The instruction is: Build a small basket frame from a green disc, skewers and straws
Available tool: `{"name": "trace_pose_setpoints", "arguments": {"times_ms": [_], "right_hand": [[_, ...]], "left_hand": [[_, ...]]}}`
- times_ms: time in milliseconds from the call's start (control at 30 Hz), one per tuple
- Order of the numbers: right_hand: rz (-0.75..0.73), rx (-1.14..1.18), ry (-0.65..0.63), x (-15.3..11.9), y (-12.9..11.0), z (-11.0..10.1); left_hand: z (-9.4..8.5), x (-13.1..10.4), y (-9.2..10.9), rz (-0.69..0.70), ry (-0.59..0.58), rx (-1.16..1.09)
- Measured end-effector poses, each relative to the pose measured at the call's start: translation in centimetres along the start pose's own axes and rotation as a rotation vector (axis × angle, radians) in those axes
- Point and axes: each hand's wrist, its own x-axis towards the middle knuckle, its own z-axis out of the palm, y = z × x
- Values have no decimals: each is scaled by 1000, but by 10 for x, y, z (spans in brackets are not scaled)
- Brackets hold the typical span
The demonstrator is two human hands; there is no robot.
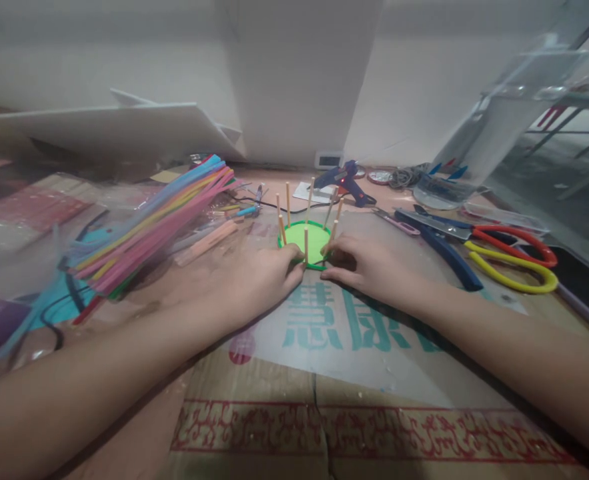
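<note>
A round light-green disc (298, 235) with a darker green rim lies on a translucent sheet, and several thin wooden sticks (306, 247) stand upright around its edge. At the near left of the rim is my left hand (277, 270), its thumb and fingers pinched beside the front stick. My right hand (349, 260) is at the near right of the rim, fingers curled and thumb close to the index finger. Both hands touch the green rim. Anything small between the fingertips is hidden or too small to make out.
Left lies a bundle of coloured pipe cleaners (159, 227). Behind the disc is a blue glue gun (347, 183) with its cord. To the right are scissors (514, 257), blue-handled pliers (444, 250) and a tall clear container (489, 133). A white board (124, 127) leans at the back left.
</note>
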Motion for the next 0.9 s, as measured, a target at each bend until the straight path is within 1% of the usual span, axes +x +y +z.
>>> {"name": "trace_pose_setpoints", "arguments": {"times_ms": [133,233,300,367,467,533,700,900], "right_hand": [[84,105,-22,8,4,6],[137,140,-64,6,5,2],[174,121,-42,0,4,-2],[146,54,-7,-6,2,-4],[-4,-30,2,-12,1,-1],[-56,-44,9,-11,2,4],[-91,-109,13,-5,2,14],[-49,-166,43,-4,-1,12]], "left_hand": [[0,0,0,-11,-20,-11],[0,0,-1,0,-15,-17],[0,0,0,6,-11,-12],[-1,0,0,4,-15,-9],[-2,0,1,-10,-26,-4],[-2,-1,1,-19,-29,8],[0,-1,0,3,-15,30],[0,-1,1,19,2,50]]}}
